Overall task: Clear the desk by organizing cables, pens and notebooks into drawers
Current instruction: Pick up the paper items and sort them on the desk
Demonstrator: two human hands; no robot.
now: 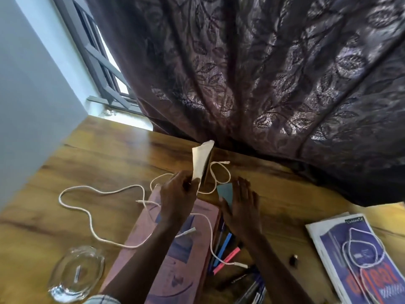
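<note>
Notebook (200,163) stands upright in the grip of the left hand (177,200), the right hand (241,209) flat with straight fingers.

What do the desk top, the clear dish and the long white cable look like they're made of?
Desk top: wood or wood-look laminate, glossy, grain streaks with window glare. Clear dish: probably glass, transparent with bright rim highlights. Long white cable: looks braided-sheathed, matte; too blurred to confirm.

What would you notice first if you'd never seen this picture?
The big dark leaf-patterned curtain fills the top, hanging down to the back of the wooden desk. In the middle the left hand holds up a small cream booklet, and a long white cable loops across the desk on the left.
</note>
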